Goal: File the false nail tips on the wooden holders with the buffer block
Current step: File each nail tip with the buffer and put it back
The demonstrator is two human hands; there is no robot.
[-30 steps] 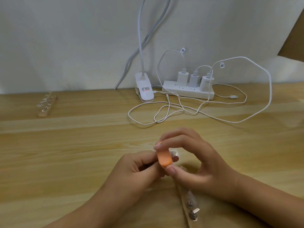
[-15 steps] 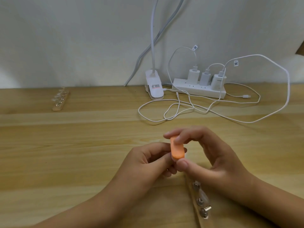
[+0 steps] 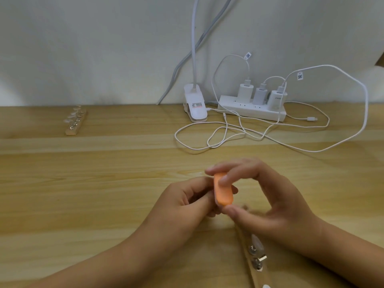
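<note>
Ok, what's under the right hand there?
A wooden holder runs out from beneath the right hand toward the near edge, carrying nail tips. Its far end is covered, so any tip against the buffer block cannot be seen.

Two wooden holders: far holder (image 3: 75, 121), near holder (image 3: 255, 275). One buffer block (image 3: 223, 192). One power strip (image 3: 249, 113), three chargers (image 3: 259, 96), one clip lamp (image 3: 195, 107).
</note>
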